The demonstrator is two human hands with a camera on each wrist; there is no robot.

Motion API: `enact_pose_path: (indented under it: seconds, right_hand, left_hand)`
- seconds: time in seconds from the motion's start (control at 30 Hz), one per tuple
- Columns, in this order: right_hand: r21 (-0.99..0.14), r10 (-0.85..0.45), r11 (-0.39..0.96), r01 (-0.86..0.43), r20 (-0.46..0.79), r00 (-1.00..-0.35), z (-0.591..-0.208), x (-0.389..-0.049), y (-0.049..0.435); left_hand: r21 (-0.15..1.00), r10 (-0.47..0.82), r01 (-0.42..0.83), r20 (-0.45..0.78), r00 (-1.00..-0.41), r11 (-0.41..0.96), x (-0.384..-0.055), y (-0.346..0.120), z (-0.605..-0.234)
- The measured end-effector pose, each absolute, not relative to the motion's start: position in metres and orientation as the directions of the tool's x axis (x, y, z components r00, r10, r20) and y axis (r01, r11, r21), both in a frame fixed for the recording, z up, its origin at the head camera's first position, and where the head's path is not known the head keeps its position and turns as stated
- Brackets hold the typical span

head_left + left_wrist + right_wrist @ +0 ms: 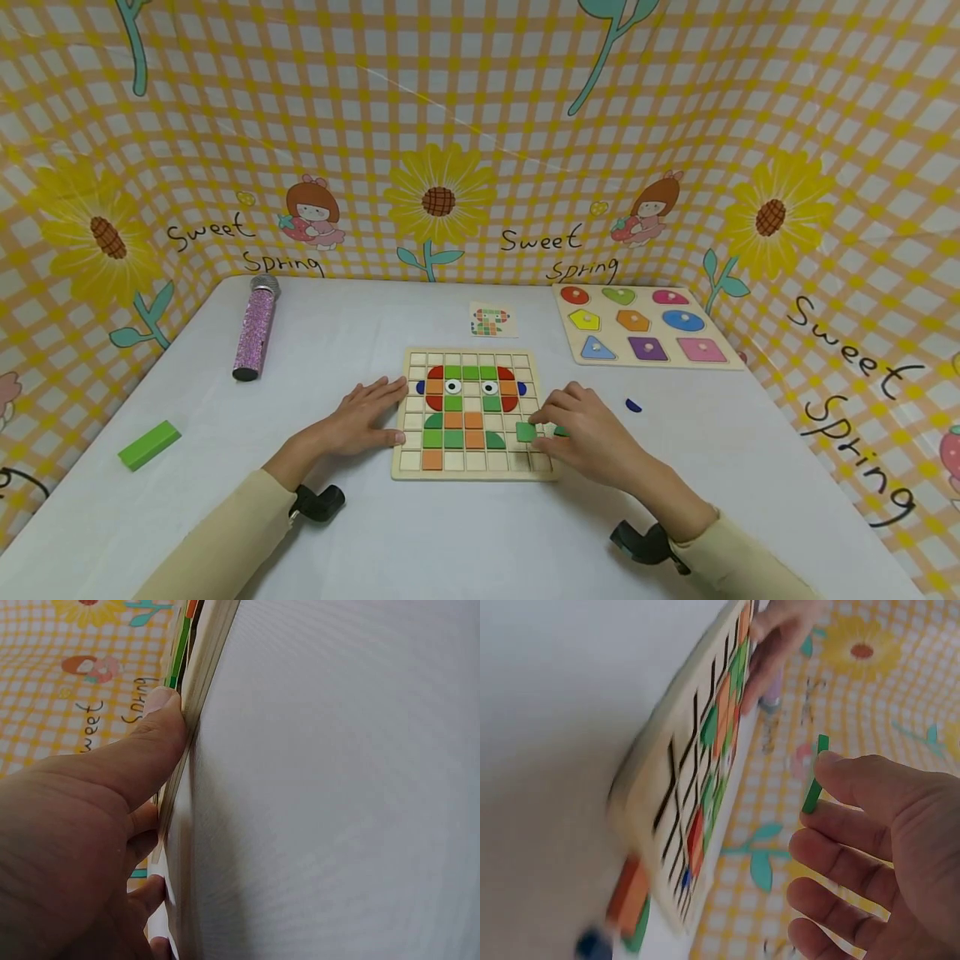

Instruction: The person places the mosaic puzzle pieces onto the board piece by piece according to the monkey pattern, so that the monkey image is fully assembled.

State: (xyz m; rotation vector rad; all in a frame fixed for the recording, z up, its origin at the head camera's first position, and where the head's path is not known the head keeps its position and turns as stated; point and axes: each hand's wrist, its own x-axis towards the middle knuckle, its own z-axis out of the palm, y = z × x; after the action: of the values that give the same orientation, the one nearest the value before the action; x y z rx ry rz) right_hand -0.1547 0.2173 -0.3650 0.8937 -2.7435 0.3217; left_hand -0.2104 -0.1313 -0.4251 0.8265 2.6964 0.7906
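A wooden grid board point(416, 460) lies in front of me, with coloured tiles forming a figure with two round eyes. My left hand point(365, 417) rests along the board's left edge, fingers extended; in the left wrist view its thumb point(154, 754) touches the rim. Between thumb and index finger, my right hand point(588, 433) pinches a green square tile point(527, 432) over the board's right side. The right wrist view shows that tile point(817, 776) edge-on, raised off the board. Another green piece point(561, 431) shows partly from under the right hand.
A small picture card point(493, 320) lies behind the board. At the back right is a shape puzzle point(652, 342) with knobbed pieces. A dark blue half-round piece point(633, 406) lies to the right. On the left are a glittery pink microphone point(255, 329) and a green block point(150, 445).
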Motion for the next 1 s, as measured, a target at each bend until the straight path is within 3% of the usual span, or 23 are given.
enact_pose_path:
  seconds: [0.37, 0.6, 1.0]
  right_hand:
    - [-0.139, -0.645, 0.714, -0.686, 0.252, -0.722, -0.384, -0.162, 0.16]
    - [-0.225, -0.636, 0.713, -0.664, 0.192, -0.748, -0.397, -0.162, 0.143]
    - [-0.234, -0.608, 0.743, -0.627, 0.156, -0.778, -0.401, -0.162, 0.131]
  left_hand:
    - [0.554, 0.565, 0.446, -0.053, -0.824, 0.703, -0.208, -0.13, -0.423]
    - [0.551, 0.566, 0.449, -0.053, -0.823, 0.704, -0.209, -0.131, -0.423]
    - [0.549, 0.566, 0.453, -0.045, -0.823, 0.703, -0.209, -0.131, -0.425]
